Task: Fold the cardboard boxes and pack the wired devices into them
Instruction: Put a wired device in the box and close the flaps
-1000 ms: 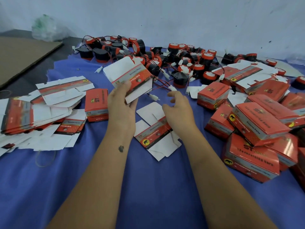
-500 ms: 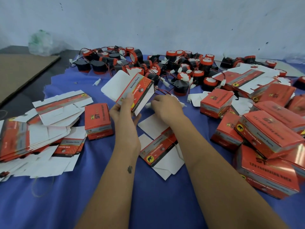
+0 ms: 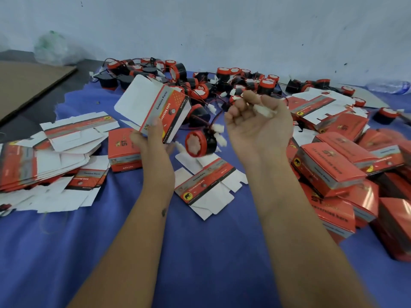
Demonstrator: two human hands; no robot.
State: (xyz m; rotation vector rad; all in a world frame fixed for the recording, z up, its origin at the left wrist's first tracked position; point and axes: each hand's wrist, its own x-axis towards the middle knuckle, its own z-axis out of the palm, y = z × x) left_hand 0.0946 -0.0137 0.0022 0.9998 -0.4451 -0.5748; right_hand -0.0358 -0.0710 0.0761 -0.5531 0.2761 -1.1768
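Left hand [image 3: 153, 141] grips the open box [image 3: 153, 107], right hand [image 3: 255, 121] pinches a white connector [image 3: 263, 111], device [image 3: 199, 142] dangles at its 8 o'clock, just right of the box.

A makeshift packing station, more small workshop than home.

We see a blue cloth [image 3: 200, 252] spread against a bare, scuffed white wall [image 3: 222, 30], with goods in bulk: a heap of red-and-black wired devices [image 3: 222, 85] along the back, a stack of flat unfolded box blanks [image 3: 33, 167] on our left, and a pile of closed red boxes [image 3: 344, 174] on our right. A brown cardboard sheet [image 3: 26, 85] lies off the cloth.
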